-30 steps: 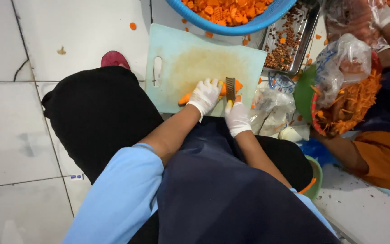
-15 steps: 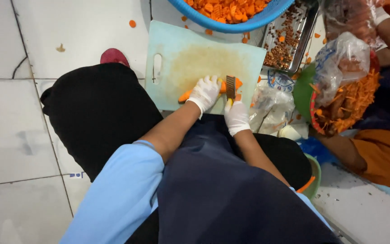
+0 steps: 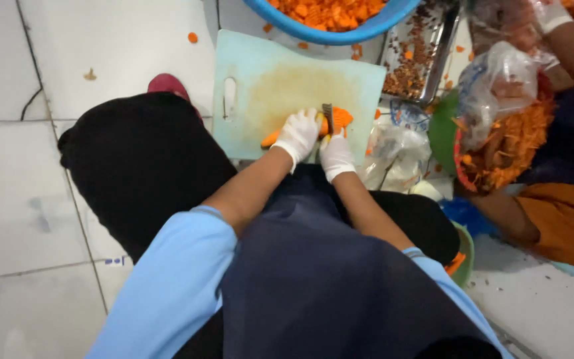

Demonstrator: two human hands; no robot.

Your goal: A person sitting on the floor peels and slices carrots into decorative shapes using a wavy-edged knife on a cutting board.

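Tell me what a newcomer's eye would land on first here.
The orange carrot on the pale blue cutting board, pinned by the white-gloved left hand while the right hand works a knife into it. Next, the blue basin of diced carrot at top, and the heap of carrot shreds at right.

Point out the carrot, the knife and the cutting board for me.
carrot point(image 3: 341, 118), head view, on its cut orange end right of the blade.
knife point(image 3: 327, 112), head view, on the dark blade's top edge.
cutting board point(image 3: 247, 86), head view, on bare pale blue surface near the handle slot.
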